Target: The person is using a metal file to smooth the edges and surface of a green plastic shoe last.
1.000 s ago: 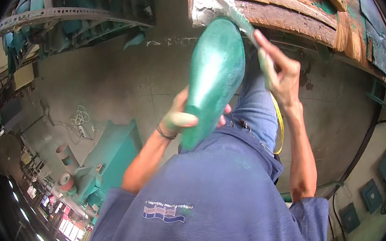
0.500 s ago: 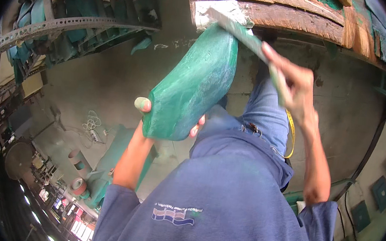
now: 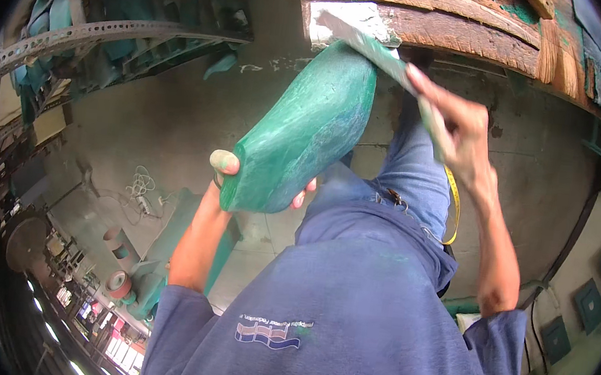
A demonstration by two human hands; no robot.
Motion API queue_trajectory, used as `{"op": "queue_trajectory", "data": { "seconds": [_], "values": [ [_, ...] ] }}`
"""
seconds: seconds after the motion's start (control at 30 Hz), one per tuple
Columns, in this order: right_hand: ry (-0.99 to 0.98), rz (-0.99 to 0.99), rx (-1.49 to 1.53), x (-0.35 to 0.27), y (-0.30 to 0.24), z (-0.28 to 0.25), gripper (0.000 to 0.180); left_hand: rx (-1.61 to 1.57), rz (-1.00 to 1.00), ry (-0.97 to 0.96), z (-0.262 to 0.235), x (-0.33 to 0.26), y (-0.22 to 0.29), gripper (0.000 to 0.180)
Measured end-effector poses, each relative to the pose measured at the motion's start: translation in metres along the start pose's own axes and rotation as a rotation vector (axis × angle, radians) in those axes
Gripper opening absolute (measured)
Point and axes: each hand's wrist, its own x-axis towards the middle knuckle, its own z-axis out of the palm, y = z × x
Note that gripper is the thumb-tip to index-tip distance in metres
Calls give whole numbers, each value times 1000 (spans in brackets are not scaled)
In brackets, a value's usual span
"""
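Observation:
A green shoe last (image 3: 305,133) slants up and away from me, its toe at the pale block on the bench's edge. My left hand (image 3: 225,163) grips its heel end. The thumb lies on the near left side and some fingertips show at the lower right; the palm is hidden behind the last. My right hand (image 3: 462,127) is closed round the handle end of a long flat rasp (image 3: 370,47). Its blade crosses the toe of the last, seemingly touching it. The hand is slightly blurred.
A worn wooden bench (image 3: 470,38) spans the top, with a whitish block (image 3: 355,16) at its corner. Left stands a perforated metal rack (image 3: 123,31) holding green pieces. A green machine (image 3: 170,247) and coiled cable (image 3: 141,184) sit lower left. A yellow tape measure (image 3: 452,203) hangs beside my leg.
The shoe last has turned a little, and its toe lies slightly further right. My left hand has moved with it. The rasp stays across the toe, nearly in the same place.

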Motion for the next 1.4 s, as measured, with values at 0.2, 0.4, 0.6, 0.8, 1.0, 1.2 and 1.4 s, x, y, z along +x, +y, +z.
{"op": "queue_trajectory", "data": {
  "seconds": [0.2, 0.4, 0.6, 0.8, 1.0, 1.2, 1.4],
  "values": [
    [71, -7, 19, -8, 11, 12, 46, 3, 38, 46, 8, -2, -4, 124],
    [-119, 212, -107, -67, -39, -3, 56, 18, 28, 0, 3, 0, -7, 123],
    [-98, 146, 86, 31, 14, 15, 40, 20, 34, 26, -2, -5, -2, 123],
    [-5, 64, -102, -95, -37, 23, 68, -35, 35, -44, -8, -4, -3, 123],
    [42, 98, 46, 3, -6, 25, 44, 55, 9, 12, -9, -5, 4, 122],
    [127, 27, 102, 3, 8, 34, 44, 56, 10, 24, -9, -8, 6, 121],
    [-99, 169, -41, -52, -12, 7, 53, 81, -14, -1, -9, -7, 9, 119]
  ]
}}
